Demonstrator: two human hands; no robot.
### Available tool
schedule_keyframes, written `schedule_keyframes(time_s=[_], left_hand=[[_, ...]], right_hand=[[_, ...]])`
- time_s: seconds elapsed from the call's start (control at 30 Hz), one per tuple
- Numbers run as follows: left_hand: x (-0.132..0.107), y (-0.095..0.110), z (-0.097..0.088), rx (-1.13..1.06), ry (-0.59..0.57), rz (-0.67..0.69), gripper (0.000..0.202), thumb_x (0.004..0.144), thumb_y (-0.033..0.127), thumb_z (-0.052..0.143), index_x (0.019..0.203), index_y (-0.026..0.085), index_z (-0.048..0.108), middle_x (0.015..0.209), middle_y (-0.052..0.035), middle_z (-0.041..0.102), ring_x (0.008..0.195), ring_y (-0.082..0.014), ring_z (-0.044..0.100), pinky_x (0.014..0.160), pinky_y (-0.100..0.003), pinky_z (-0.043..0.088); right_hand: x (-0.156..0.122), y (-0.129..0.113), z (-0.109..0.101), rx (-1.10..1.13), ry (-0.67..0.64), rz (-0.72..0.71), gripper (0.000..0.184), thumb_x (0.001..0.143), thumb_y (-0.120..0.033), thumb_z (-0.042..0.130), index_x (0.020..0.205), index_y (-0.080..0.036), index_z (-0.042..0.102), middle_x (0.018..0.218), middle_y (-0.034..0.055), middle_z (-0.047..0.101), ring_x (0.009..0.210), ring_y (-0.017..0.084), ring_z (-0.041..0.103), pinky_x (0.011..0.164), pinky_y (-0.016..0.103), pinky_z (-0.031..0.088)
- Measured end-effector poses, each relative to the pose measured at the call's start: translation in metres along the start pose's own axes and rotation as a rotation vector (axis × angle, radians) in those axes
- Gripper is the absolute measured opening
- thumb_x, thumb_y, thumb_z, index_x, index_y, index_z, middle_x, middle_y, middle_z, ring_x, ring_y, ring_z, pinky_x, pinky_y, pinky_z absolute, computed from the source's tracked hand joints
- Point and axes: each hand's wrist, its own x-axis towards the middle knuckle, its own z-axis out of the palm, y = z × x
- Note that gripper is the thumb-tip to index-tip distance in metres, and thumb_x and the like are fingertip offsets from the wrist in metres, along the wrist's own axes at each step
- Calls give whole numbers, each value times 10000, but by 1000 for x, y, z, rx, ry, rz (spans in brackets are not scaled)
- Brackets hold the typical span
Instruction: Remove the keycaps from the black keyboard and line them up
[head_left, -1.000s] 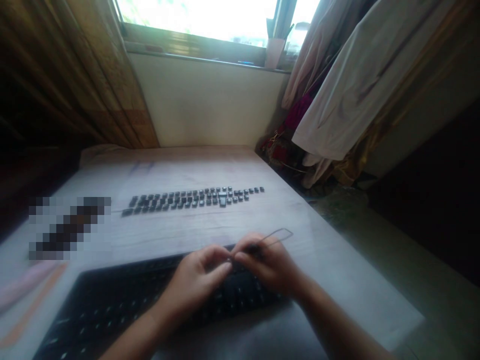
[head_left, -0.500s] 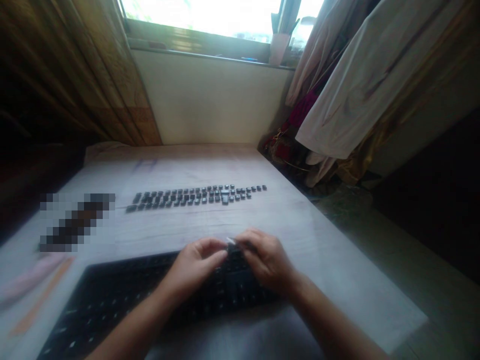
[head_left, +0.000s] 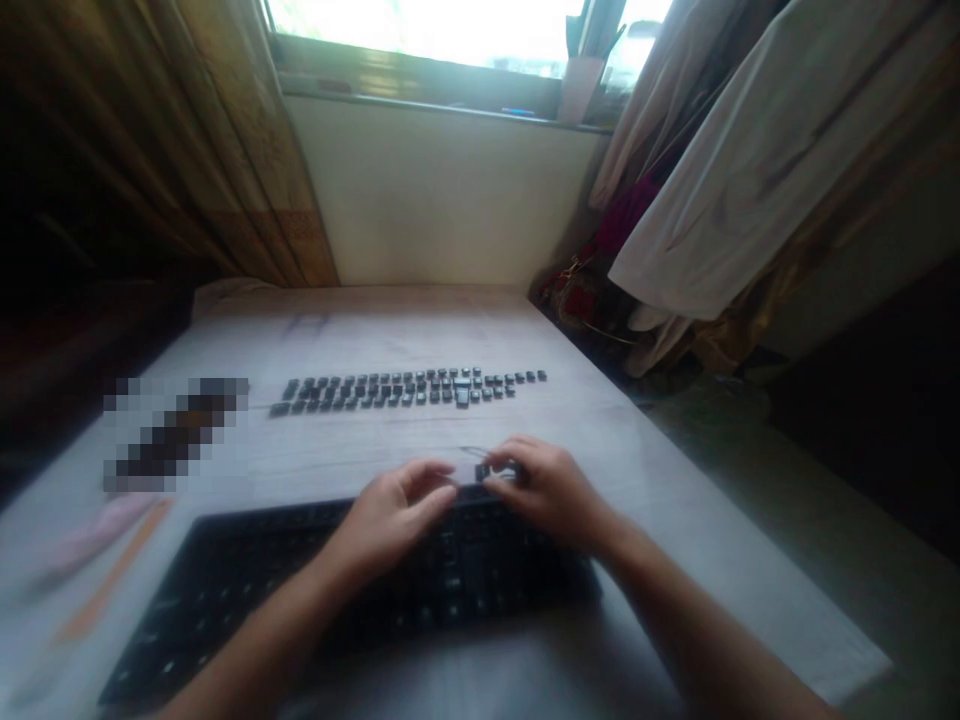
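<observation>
A black keyboard (head_left: pixel 262 580) lies at a slant across the near part of the table, and some of its keys are off. My left hand (head_left: pixel 401 500) hovers over its far edge, thumb and forefinger apart, holding nothing. My right hand (head_left: pixel 544 485) is just right of it, with a small black keycap (head_left: pixel 481 472) pinched at its fingertips. A thin, pale, blurred sliver (head_left: pixel 472 450) shows by those fingers; I cannot tell what it is. Beyond the hands, loose keycaps (head_left: pixel 390 393) lie in several rows.
The white-covered table (head_left: pixel 660 580) ends at a slanting right edge. On the left are an orange strip (head_left: pixel 116 575), a pink cloth-like thing (head_left: pixel 101 540) and a pixelated dark object (head_left: pixel 176 435). Clothes (head_left: pixel 697 200) hang beyond the right edge; a curtain (head_left: pixel 247 150) hangs back left.
My hands have moved apart. My right hand has risen slightly away from the keyboard with the keycap, and my left fingers have opened. The view has shifted a little left.
</observation>
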Motion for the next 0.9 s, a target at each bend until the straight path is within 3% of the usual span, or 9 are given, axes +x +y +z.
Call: schedule_keyframes(time_s=[0.1, 0.17, 0.23, 0.37, 0.57, 0.9], left_hand=[[5, -13, -13, 183, 163, 47, 413, 810, 477, 574, 1123, 225, 670, 1187, -105, 709, 1153, -325, 606, 1010, -507, 447], [9, -22, -20, 265, 208, 76, 375, 788, 464, 586, 1068, 240, 696, 1175, -98, 718, 1155, -339, 604, 1034, -530, 423], [13, -30, -23, 318, 196, 89, 336, 788, 454, 584, 1026, 257, 716, 1116, -80, 747, 1087, -324, 648, 996, -504, 460], [16, -39, -20, 467, 65, 68, 354, 864, 453, 492, 1052, 258, 721, 1085, -69, 757, 1020, -283, 679, 930, -428, 504], [17, -37, -19, 499, 26, 76, 336, 879, 438, 462, 959, 266, 739, 982, -56, 759, 958, -266, 672, 885, -390, 505], [18, -39, -21, 503, -7, 64, 354, 886, 451, 448, 996, 266, 728, 1015, -64, 751, 976, -271, 663, 898, -403, 497]], right_hand=[[13, 37, -18, -64, 74, 288, 147, 805, -273, 667, 920, -210, 734, 848, 28, 732, 702, 166, 652, 656, 269, 509], [23, 66, -28, -119, 119, 366, 200, 813, -281, 643, 956, -181, 740, 866, 53, 746, 694, 183, 667, 650, 290, 517], [34, 91, -34, -160, 130, 416, 192, 811, -265, 647, 944, -167, 745, 833, 56, 752, 695, 195, 683, 662, 302, 527], [51, 124, -33, -221, 77, 487, 132, 855, -232, 674, 957, -163, 721, 889, 51, 739, 802, 193, 693, 774, 331, 545], [68, 144, -23, -253, -42, 520, 271, 964, -325, 592, 1189, -176, 609, 1210, 83, 629, 1008, 212, 646, 859, 419, 555], [85, 155, -10, -254, -80, 504, 293, 961, -323, 595, 1218, -182, 597, 1239, 88, 615, 1032, 222, 639, 870, 429, 551]])
